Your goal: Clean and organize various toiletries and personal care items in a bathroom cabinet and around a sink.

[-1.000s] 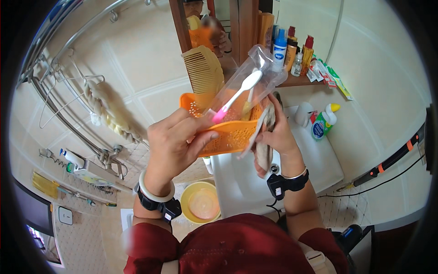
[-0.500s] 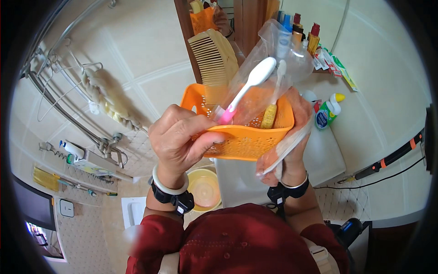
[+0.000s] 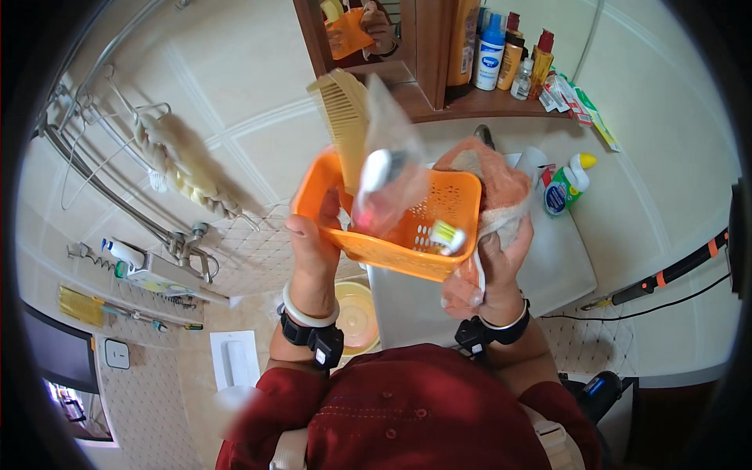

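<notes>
An orange perforated plastic basket (image 3: 407, 258) is held up in front of me, over the sink. My left hand (image 3: 315, 254) is closed round its left end, thumb on the near rim. My right hand (image 3: 501, 270) grips a peach-coloured cloth (image 3: 501, 188) bunched against the basket's right side. In the basket a pale yellow wide-toothed comb (image 3: 342, 113) stands upright at the left. Beside it a clear plastic bag (image 3: 398, 129) sticks up, blurred, around a white brush-like item (image 3: 376, 168) with a pink lower part. A small white and yellow-green item (image 3: 447, 236) lies at the right.
Below the basket is a white sink (image 3: 548, 266), its tap (image 3: 485, 137) behind the cloth. A green bottle with yellow cap (image 3: 565, 188) stands on its right. A brown shelf (image 3: 501, 103) carries several bottles. A yellow basin (image 3: 356, 317) sits on the floor. Shower pipes (image 3: 141, 219) line the left wall.
My left hand has let go of the white and pink item and now holds the basket's left end. The bag and that item have dropped lower and left. The basket has shifted slightly left.
</notes>
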A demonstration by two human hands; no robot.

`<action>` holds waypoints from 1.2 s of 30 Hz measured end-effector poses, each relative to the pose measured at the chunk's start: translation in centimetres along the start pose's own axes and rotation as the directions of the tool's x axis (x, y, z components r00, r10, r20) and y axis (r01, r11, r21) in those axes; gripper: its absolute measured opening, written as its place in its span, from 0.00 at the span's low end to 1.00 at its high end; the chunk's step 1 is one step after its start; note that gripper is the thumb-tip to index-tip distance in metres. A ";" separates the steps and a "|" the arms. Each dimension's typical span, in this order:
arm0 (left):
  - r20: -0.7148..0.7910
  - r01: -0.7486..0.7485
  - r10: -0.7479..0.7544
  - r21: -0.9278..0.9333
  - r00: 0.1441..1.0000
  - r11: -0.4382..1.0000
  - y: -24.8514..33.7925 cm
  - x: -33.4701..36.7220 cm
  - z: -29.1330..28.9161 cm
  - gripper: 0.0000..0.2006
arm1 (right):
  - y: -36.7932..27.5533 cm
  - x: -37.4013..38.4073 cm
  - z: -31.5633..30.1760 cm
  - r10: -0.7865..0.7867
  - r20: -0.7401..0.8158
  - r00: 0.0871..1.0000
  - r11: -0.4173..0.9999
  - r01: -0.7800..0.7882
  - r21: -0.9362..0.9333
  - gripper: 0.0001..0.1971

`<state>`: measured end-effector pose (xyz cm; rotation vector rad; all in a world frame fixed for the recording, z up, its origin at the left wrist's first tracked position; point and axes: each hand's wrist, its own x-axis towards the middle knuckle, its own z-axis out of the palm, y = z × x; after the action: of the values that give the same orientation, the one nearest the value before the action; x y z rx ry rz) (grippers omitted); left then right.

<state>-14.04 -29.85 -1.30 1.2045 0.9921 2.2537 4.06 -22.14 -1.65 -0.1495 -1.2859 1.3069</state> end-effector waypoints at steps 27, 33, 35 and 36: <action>0.600 0.038 -0.178 0.238 0.780 0.970 -0.3 -7.2 -3.7 0.42 | 2.7 -7.1 -0.1 0.678 0.507 0.533 0.693 -0.692 -0.200 0.23; 0.390 0.503 -0.483 0.055 0.784 0.862 1.0 -9.4 -5.4 0.46 | 4.0 -9.8 -4.2 0.664 0.682 0.308 0.691 -0.602 -0.400 0.21; 0.200 0.533 -0.523 -0.001 0.829 0.846 0.9 -10.0 -6.3 0.51 | 3.3 -9.3 -5.5 0.616 0.714 0.332 0.780 -0.382 -0.495 0.18; 0.108 0.542 -0.536 -0.034 0.838 0.840 0.7 -10.2 -6.6 0.53 | 1.7 -8.2 -5.3 0.681 0.645 0.348 0.703 -0.558 -0.441 0.17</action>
<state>-13.97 -39.33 -8.96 0.8524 1.0543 1.7503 9.04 -24.84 -9.78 -0.2004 -2.2375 2.0821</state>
